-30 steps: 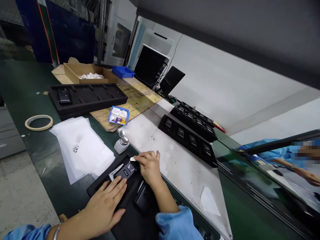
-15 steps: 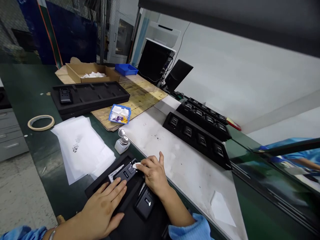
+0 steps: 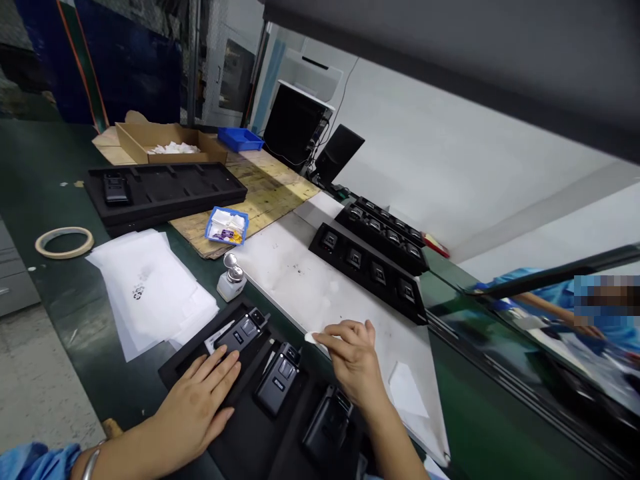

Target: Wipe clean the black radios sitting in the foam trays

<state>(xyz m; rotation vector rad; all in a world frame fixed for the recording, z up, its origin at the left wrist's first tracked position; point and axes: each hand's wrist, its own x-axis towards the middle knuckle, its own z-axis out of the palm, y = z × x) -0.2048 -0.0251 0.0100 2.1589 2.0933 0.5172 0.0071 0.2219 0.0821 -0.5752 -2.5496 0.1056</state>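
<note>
A roll of tape is lying flat at the far left of the desk, with a spread of white sheets just to its right. Behind them, a long black tray is holding a single black device at its left end. A small blue bin is sitting on a wooden board, and a pump bottle is standing just in front of it.

Nearer the camera, the left hand is lying palm down on a black foam tray, its fingers spread flat and gripping nothing, the tips touching the lower end of a black device in the tray's far slot. Two more black devices are lying in the slots to the right.

The right hand is hovering over the white mat beside the tray, its fingers pinching a small white wipe. Farther right, two black racks are holding rows of small parts.
</note>
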